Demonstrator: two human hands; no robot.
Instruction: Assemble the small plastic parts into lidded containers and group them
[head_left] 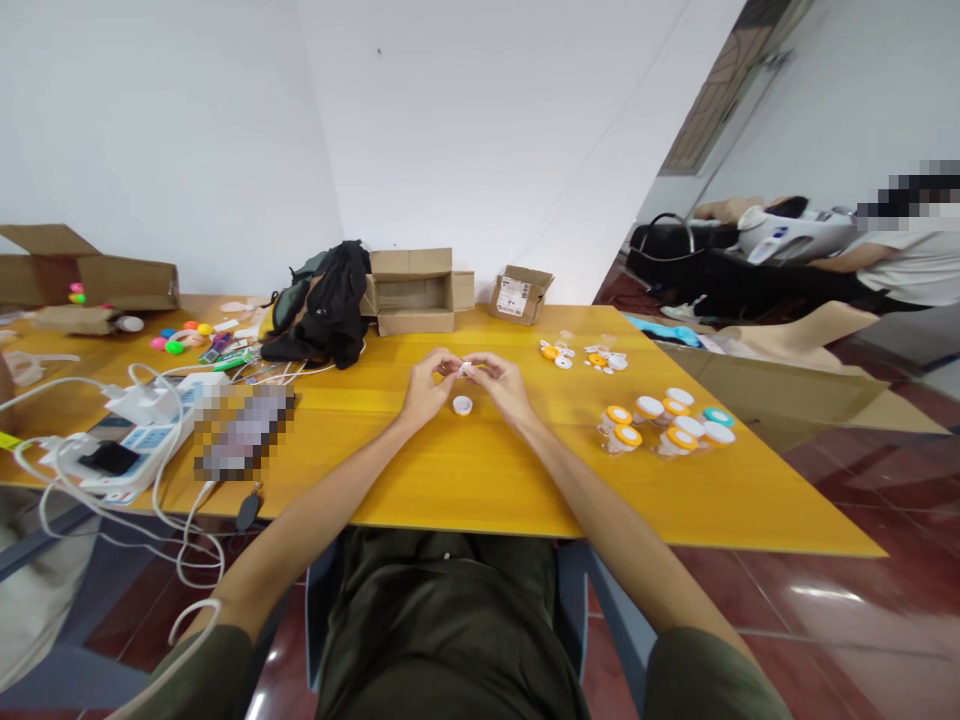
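Observation:
Over the middle of the yellow table (510, 480), my left hand (429, 384) and my right hand (501, 382) meet at the fingertips. Both are closed on one small white piece (466, 370), too small and too covered by fingers to name more exactly. Just below it, a round white cap (463, 405) lies on the tabletop with its hollow side up. Off to the right stands a group of clear jars with white, orange and teal lids (681, 438). Behind them lie small loose white and orange parts (598, 357).
A black bag (330, 310), an open cardboard box (414, 292) and a smaller box (519, 295) line the back. On the left are a power strip (157, 435) with trailing white cables, a phone (247, 432) and colourful toys (180, 338). Another person (900, 255) sits at far right.

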